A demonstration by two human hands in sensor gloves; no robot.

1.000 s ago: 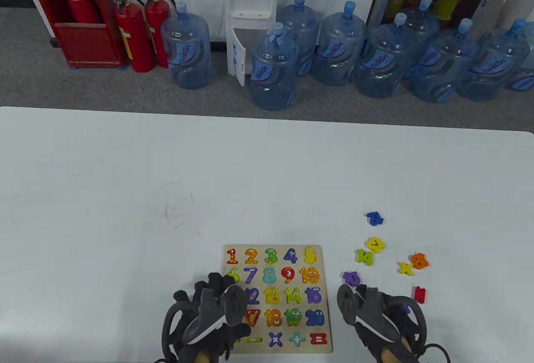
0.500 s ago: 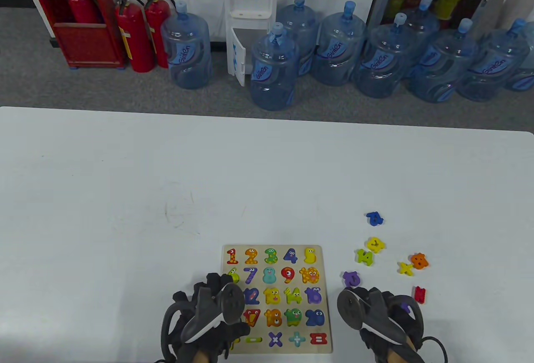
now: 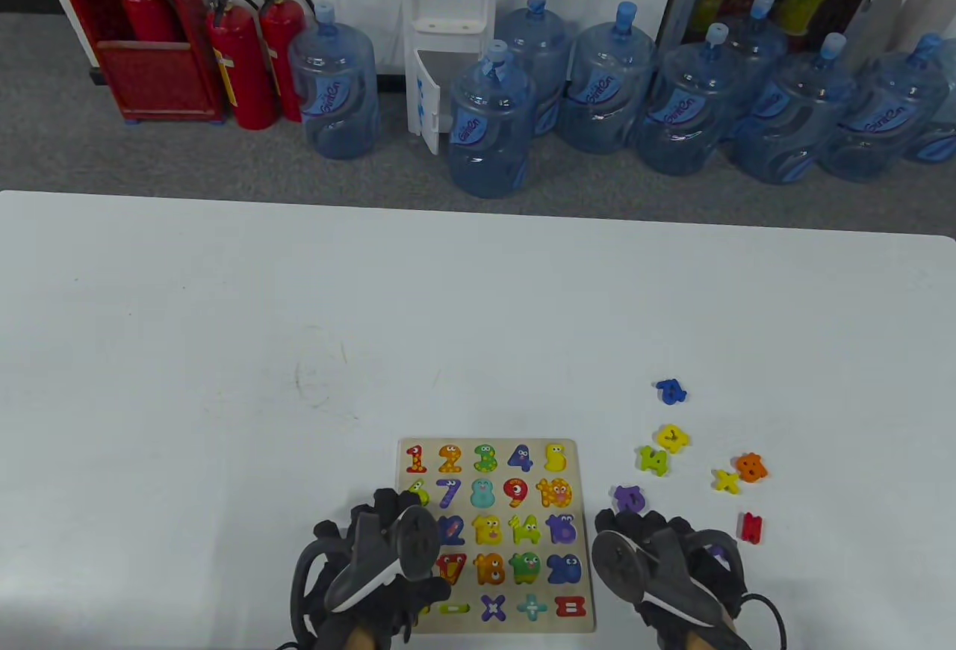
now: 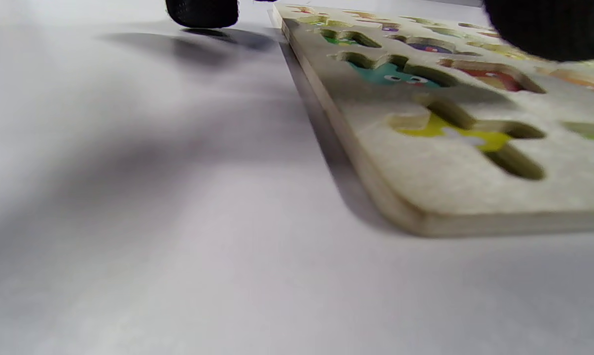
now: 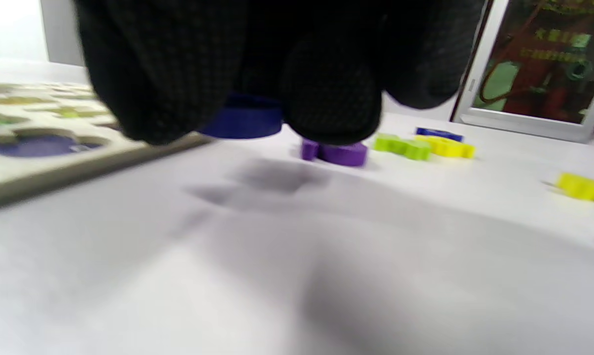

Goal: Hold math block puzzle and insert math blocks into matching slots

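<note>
Left hand [image 3: 373, 568] rests on the flat, square wooden puzzle [image 3: 575, 530]; right hand [image 3: 672, 568] beside it pinches a dark-blue block [image 5: 242, 123].

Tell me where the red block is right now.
In the table view the red block lies on the table's right side, just beyond the right hand, below the orange block.
</note>
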